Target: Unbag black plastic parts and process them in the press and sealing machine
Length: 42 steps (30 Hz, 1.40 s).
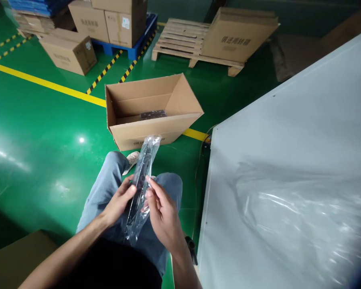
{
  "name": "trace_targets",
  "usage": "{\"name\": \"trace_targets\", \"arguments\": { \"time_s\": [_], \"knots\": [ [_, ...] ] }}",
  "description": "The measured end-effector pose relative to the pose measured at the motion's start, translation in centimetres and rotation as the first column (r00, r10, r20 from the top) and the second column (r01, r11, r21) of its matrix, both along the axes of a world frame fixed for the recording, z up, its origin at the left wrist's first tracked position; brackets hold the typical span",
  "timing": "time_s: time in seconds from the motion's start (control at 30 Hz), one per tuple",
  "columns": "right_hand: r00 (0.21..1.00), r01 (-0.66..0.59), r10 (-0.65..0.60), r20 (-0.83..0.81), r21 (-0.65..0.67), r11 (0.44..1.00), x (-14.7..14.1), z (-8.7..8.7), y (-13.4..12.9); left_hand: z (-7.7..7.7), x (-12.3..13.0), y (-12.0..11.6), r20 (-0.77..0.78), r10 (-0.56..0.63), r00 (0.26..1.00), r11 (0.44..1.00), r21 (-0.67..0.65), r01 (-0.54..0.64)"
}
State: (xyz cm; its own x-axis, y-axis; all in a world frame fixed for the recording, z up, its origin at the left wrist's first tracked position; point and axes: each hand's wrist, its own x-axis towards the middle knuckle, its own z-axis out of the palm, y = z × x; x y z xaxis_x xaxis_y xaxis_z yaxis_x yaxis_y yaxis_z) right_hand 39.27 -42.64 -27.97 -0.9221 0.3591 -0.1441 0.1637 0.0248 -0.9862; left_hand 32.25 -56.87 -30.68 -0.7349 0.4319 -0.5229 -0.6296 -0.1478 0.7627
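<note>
A long dark part in a clear plastic bag (142,172) lies slantwise above my lap, its far end near the open carton. My left hand (120,200) grips the bag's left side, thumb on top and fingers partly hidden beneath. On the right side, my right hand (162,212) pinches the clear film between thumb and forefinger. What exactly the dark part is, I cannot make out. Beyond my knees stands an open cardboard box (156,130) with similar dark wrapped pieces (153,114) on its bottom.
To the right is a pale grey worktop (289,132) with loose clear plastic bags (295,216) on it. Closed cartons (67,52) and a blue pallet (129,50) stand at the back left. A wooden pallet (180,38) bears another carton (237,34). Yellow lines mark the green floor (48,132).
</note>
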Motion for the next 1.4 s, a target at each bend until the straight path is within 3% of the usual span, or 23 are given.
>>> {"name": "trace_targets", "arguments": {
  "time_s": [0.1, 0.2, 0.3, 0.4, 0.57, 0.67, 0.77, 0.87, 0.93, 1.0, 1.07, 1.2, 1.4],
  "knots": [
    [0.997, 0.072, -0.073, 0.005, 0.073, 0.995, 0.1, -0.3, 0.3, 0.7, -0.1, 0.7, -0.073, 0.011, 0.997, 0.997, -0.080, -0.017],
    [0.988, 0.140, -0.140, 0.061, 0.004, 0.990, 0.3, -0.8, 1.1, 1.6, -0.7, 0.0, 0.084, -0.009, 0.996, 0.997, -0.077, 0.016],
    [0.982, 0.170, -0.153, 0.113, -0.152, 0.974, 0.4, -1.3, 1.9, 1.8, -1.6, -1.7, 0.256, -0.142, 0.956, 0.989, 0.082, 0.125],
    [0.978, 0.200, -0.176, 0.114, -0.252, 0.947, 0.3, -1.7, 2.1, 1.4, -2.3, -2.7, 0.314, -0.221, 0.923, 0.952, 0.274, 0.134],
    [0.985, 0.169, -0.159, 0.062, -0.252, 0.953, 0.4, -1.6, 2.3, 0.5, -2.4, -2.2, 0.347, -0.271, 0.898, 0.879, 0.469, 0.084],
    [0.981, 0.193, -0.195, 0.009, -0.172, 0.966, 0.7, -0.8, 2.5, 0.4, -2.0, -1.7, 0.363, -0.229, 0.903, 0.899, 0.434, 0.054],
    [0.986, 0.162, -0.163, -0.018, -0.080, 0.984, 0.9, -0.2, 2.7, 0.4, -1.9, -1.2, 0.361, -0.075, 0.930, 0.973, 0.231, -0.011],
    [0.991, 0.135, -0.135, 0.012, -0.088, 0.987, 0.9, -0.3, 3.0, 0.9, -1.9, -0.9, 0.350, 0.045, 0.936, 0.997, 0.042, -0.064],
    [0.975, 0.221, -0.213, 0.065, -0.155, 0.963, 0.7, -0.5, 3.3, 1.2, -2.1, -1.2, 0.350, 0.000, 0.937, 0.997, 0.078, -0.029],
    [0.958, 0.279, -0.256, 0.126, -0.226, 0.933, 0.6, -0.5, 3.5, 1.4, -2.3, -1.9, 0.331, -0.100, 0.938, 0.980, 0.195, 0.036],
    [0.964, 0.255, -0.223, 0.144, -0.279, 0.926, 0.5, -0.4, 3.6, 1.3, -2.6, -2.6, 0.323, -0.159, 0.933, 0.958, 0.279, 0.066],
    [0.982, 0.185, -0.161, 0.102, -0.299, 0.936, 0.7, -0.2, 3.7, 1.1, -3.0, -3.5, 0.358, -0.194, 0.913, 0.947, 0.313, 0.078],
    [0.976, 0.217, -0.208, 0.061, -0.323, 0.921, 0.9, -0.7, 4.4, 1.7, -3.4, -3.4, 0.322, -0.202, 0.925, 0.935, 0.345, 0.084]
  ]
}}
